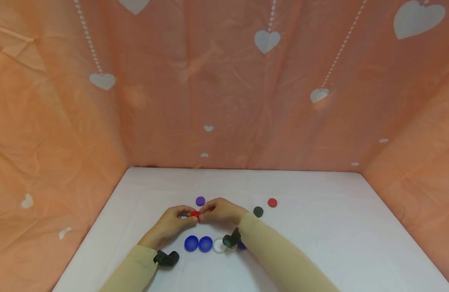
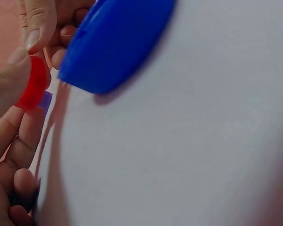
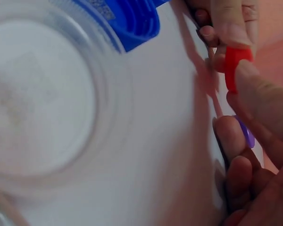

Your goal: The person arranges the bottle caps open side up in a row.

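1. My left hand [image 1: 171, 223] pinches a small, round, bright red plastic disc [image 1: 195, 215] between thumb and fingers, gripping its left side.
2. My right hand [image 1: 224, 210] pinches the same disc from the right, thumb and fingertips on its edge, so my two hands meet at it. The disc is above the white-covered table [image 1: 319, 227], left of the middle.
3. Just beyond my right fingertips lies a small purple round disc [image 1: 200, 201], near the held one.
4. Off to the right, past my right wrist, lie a dark, nearly black round disc [image 1: 258, 211] and, a little farther out, a second red round disc [image 1: 272, 202], apart from each other.
5. Nearer to me than my hands runs a row of round caps: a deep blue plastic cap with a raised rim [image 1: 191, 243], a matching blue cap [image 1: 206, 244] just beside it, then a white rimmed round cap [image 1: 219, 246]. More of the row is partly hidden by my right arm.
6. I wear pale khaki sleeves [image 1: 283, 251], with a small black camera [image 1: 167, 258] at each wrist.
7. Around the table hang coral-orange fabric walls [image 1: 224, 93] printed with white hearts.
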Available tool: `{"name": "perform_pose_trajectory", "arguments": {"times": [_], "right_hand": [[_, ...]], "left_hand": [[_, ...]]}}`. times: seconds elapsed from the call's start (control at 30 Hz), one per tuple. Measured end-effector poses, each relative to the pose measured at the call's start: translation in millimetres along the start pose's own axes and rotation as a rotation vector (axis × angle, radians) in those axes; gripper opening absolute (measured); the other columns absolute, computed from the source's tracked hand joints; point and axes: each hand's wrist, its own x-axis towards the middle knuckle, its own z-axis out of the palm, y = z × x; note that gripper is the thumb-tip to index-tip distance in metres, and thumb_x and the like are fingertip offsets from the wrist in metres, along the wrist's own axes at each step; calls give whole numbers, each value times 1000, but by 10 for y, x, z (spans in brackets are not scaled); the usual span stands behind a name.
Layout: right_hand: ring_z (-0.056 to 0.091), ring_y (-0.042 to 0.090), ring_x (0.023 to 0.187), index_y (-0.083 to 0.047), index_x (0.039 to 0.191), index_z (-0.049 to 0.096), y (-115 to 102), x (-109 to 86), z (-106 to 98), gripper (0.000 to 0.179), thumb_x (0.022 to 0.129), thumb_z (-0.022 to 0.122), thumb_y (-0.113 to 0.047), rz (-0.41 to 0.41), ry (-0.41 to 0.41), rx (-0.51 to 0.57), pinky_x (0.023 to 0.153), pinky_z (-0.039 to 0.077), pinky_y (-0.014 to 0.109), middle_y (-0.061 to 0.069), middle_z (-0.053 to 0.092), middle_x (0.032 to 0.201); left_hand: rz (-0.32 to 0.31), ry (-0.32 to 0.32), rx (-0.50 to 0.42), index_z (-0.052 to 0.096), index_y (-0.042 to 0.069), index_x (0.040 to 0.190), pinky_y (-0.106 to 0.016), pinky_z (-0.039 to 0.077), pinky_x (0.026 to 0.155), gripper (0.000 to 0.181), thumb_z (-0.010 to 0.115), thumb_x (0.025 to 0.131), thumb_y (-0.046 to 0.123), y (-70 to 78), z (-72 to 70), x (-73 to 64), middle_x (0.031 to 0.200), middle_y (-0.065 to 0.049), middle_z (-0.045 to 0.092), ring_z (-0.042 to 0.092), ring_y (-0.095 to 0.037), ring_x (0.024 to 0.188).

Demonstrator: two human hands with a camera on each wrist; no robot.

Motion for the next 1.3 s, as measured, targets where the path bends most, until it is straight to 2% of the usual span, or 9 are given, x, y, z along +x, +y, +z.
{"name": "perform_pose_trajectory", "arguments": {"times": [0.1, 0.27, 0.37, 0.5, 0.6, 0.73, 0.97, 1.3], "right_hand": [[55, 11, 95, -21, 98, 75, 25, -5, -17, 14, 86, 74, -30, -5, -1, -2, 91, 40, 36, -8, 66, 96], [57, 9, 95, -20, 100, 74, 89, -31, -47, 16, 88, 71, -32, -46, 9, -7, 88, 43, 31, -9, 67, 97], [60, 11, 91, -19, 102, 71, 80, -123, -91, 17, 89, 71, -29, -72, 38, -1, 82, 47, 30, -7, 68, 95], [62, 12, 90, -21, 103, 68, 24, -334, -181, 15, 90, 71, -27, -105, 90, -12, 84, 48, 34, -7, 68, 93], [60, 12, 93, -25, 102, 68, 3, -513, -251, 12, 90, 70, -28, -126, 130, -58, 89, 45, 38, -10, 67, 94], [58, 14, 92, -26, 101, 68, 31, -725, -312, 11, 91, 69, -28, -132, 176, -104, 87, 45, 39, -10, 65, 93], [57, 14, 89, -24, 103, 67, 162, -956, -329, 14, 90, 70, -30, -133, 235, -126, 81, 46, 35, -9, 64, 92], [59, 13, 88, -21, 103, 68, 304, -1108, -327, 16, 90, 70, -29, -122, 250, -119, 82, 47, 33, -8, 66, 90]], "left_hand": [[4, -23, -64, 67, 5, 110, -34, 46, 84, 32, 76, 85, 22, 29, 10, 11, 96, -6, 68, 61, -20, 93], [22, -3, -46, 69, 2, 111, -32, 50, 83, 34, 75, 85, 24, 110, 55, 32, 96, -5, 70, 64, -18, 91], [25, -4, -52, 69, 2, 111, -34, 51, 83, 33, 75, 85, 22, 185, 118, 17, 96, -6, 70, 64, -19, 92], [68, -4, 11, 72, 8, 107, -33, 49, 78, 30, 77, 83, 26, 332, 222, -21, 94, -2, 69, 60, -19, 88], [133, -6, 84, 73, 13, 104, -31, 45, 71, 28, 79, 81, 29, 454, 298, -45, 92, 2, 68, 56, -19, 85], [197, -32, 129, 72, 13, 105, -31, 46, 70, 26, 77, 83, 26, 566, 412, -62, 92, 3, 68, 54, -19, 85], [267, -57, 177, 71, 14, 104, -34, 45, 72, 21, 74, 86, 25, 628, 608, -87, 95, 5, 68, 54, -17, 86], [266, -98, 201, 71, 19, 101, -33, 45, 71, 14, 72, 89, 26, 586, 768, -72, 89, 10, 66, 56, -15, 85]]}}
